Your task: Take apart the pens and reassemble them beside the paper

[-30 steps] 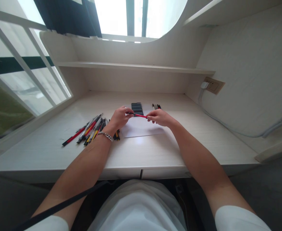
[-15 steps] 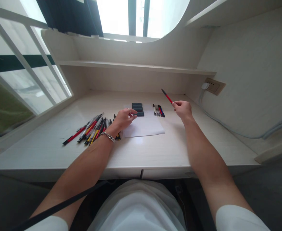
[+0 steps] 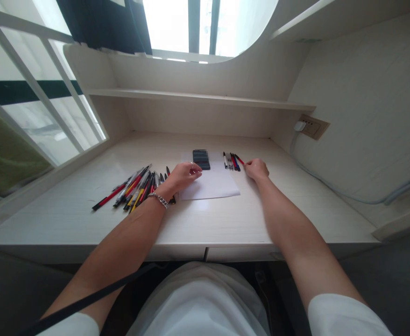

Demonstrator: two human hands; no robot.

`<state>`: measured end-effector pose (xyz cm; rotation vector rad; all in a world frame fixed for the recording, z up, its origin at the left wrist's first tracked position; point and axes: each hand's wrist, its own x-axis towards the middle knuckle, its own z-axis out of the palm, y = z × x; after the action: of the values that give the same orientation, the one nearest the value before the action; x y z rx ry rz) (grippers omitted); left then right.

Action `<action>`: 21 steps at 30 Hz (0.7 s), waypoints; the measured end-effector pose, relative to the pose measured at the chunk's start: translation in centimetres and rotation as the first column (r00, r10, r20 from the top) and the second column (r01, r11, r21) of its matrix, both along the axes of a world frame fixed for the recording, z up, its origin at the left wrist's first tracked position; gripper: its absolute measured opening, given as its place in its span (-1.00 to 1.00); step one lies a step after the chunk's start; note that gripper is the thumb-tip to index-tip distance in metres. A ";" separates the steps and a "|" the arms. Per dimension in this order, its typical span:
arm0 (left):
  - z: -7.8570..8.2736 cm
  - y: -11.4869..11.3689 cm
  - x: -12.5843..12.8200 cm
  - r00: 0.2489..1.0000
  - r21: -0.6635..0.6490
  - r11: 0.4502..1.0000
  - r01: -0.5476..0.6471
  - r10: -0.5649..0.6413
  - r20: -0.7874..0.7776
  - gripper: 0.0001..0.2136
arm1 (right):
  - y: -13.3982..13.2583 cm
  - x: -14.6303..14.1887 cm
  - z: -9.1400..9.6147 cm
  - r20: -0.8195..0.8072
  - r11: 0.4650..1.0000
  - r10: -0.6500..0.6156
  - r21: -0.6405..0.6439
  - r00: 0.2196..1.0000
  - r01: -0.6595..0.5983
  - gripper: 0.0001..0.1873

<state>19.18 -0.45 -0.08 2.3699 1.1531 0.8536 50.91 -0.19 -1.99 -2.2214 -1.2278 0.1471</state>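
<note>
One red pen (image 3: 239, 159), seen from the head, is slanting forward and left from the right hand (image 3: 257, 169), the nearer one, beside the row of pens (image 3: 233, 161). Its fingers are clamping the pen's near end, hiding that tip. The left hand (image 3: 181, 176) is hanging over the paper (image 3: 212, 186); whether its fingertips are meeting, I cannot tell.

A single head-worn camera is looking forward and down, facing the desk (image 3: 212, 224) nearly square on from above its front edge. It is sitting near enough to be catching the wearer's own shirt (image 3: 198, 303) along the bottom, while also taking in the desk's width, the shelf (image 3: 201, 97) at the back, the window (image 3: 170, 25) at the top and the right-hand wall (image 3: 369, 84)
</note>
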 end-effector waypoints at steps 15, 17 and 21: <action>-0.1 -0.2 0.1 0.999 -0.075 0.997 0.021 -0.024 -0.039 -0.75 | 0.0 -0.6 0.2 0.109 0.981 0.146 -0.143 0.983 -0.130 -0.65; -0.1 -0.2 0.1 0.999 -0.080 0.996 0.026 -0.030 -0.045 -0.74 | 0.0 -0.3 0.4 0.095 0.963 0.222 -0.180 0.970 -0.202 -0.62; -0.3 0.0 0.0 0.998 -0.078 0.996 0.031 -0.035 -0.047 -0.73 | -0.5 0.2 0.8 0.048 0.898 0.401 -0.217 0.915 -0.383 -0.60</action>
<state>19.14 -0.49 -0.35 2.3517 1.1416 0.7306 51.14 -0.71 -1.14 -2.1371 -1.7757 0.3469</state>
